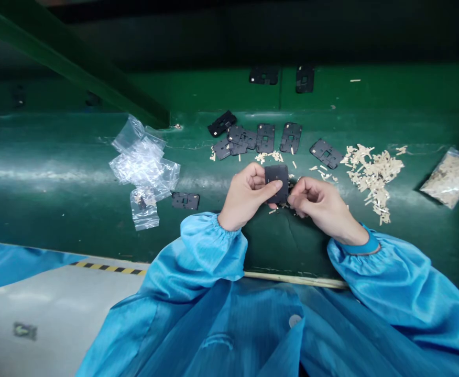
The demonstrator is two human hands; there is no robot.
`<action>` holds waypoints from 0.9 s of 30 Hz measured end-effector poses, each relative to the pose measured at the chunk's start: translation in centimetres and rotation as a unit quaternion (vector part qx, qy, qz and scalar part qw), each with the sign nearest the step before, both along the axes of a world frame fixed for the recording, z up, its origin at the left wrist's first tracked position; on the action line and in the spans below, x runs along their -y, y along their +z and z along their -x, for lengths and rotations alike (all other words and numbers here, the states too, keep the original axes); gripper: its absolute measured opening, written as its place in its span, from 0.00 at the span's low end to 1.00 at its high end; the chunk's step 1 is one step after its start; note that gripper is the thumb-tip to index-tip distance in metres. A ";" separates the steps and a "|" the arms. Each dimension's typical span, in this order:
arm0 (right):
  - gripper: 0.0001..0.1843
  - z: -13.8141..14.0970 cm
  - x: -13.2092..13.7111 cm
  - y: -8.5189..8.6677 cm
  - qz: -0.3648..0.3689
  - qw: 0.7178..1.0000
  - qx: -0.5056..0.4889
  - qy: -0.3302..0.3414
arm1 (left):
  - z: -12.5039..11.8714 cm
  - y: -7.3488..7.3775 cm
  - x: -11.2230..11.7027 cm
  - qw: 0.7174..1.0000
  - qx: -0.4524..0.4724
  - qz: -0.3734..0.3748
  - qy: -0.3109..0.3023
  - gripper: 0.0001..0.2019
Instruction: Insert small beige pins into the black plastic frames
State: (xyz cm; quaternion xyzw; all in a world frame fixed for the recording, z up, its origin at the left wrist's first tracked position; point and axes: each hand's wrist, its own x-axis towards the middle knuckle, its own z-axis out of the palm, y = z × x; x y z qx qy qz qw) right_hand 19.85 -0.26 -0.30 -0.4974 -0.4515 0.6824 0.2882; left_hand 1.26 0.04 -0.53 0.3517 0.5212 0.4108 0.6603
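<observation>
My left hand (249, 192) grips a flat black plastic plate (276, 180) with rounded corners, thumb across its face and fingers behind it. At the plate's right edge, my right hand (316, 203) is closed in a pinch; whatever lies between its fingertips is too small or hidden to make out. Just beyond the hands, similar black plates with a cut-out window (265, 138) lie in a loose row, some piled on each other at its left. Small cream-coloured strips (374, 173) form a heap to the right, with a few scattered near my hands.
Clear zip bags (141, 157) pile up on the left of the green table (209, 235), beside a single black plate (185, 200). A bag full of cream pieces (449, 178) lies far right. A green beam (76, 63) slants across the upper left. A blue sleeve (17, 264) shows at left.
</observation>
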 end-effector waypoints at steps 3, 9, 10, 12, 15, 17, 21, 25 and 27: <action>0.06 0.0 0.1 -0.1 0.009 1.000 -0.022 -0.002 | 0.0 0.1 0.1 1.000 0.011 0.005 0.006 0.25; 0.10 0.2 0.2 0.0 0.009 0.999 -0.052 -0.008 | 0.0 0.1 0.1 1.000 0.026 0.013 -0.001 0.24; 0.10 0.2 0.2 0.0 0.009 0.998 -0.054 -0.008 | 0.1 0.1 0.1 1.000 0.027 0.014 -0.002 0.24; 0.11 0.2 0.3 -0.1 0.010 0.998 -0.059 -0.007 | 0.1 0.1 0.2 1.000 0.025 0.016 -0.004 0.23; 0.11 0.0 0.4 -0.5 0.013 0.997 -0.069 -0.004 | 0.2 0.1 0.2 1.000 0.022 0.018 -0.005 0.24; 0.11 -0.1 0.4 -0.7 0.018 0.997 -0.080 0.000 | 0.2 0.0 0.2 1.000 0.025 0.018 -0.006 0.23; 0.12 -0.2 0.4 -0.7 0.020 0.996 -0.091 0.011 | 0.2 0.0 0.2 0.999 0.041 0.019 -0.006 0.23; 0.14 -0.2 0.2 -0.1 0.003 0.998 -0.057 0.022 | 0.2 -0.1 0.3 0.999 0.036 0.032 -0.001 0.24; 0.15 -0.2 0.1 0.2 -0.008 0.999 -0.031 0.024 | 0.2 -0.2 0.3 0.999 0.030 0.039 -0.007 0.24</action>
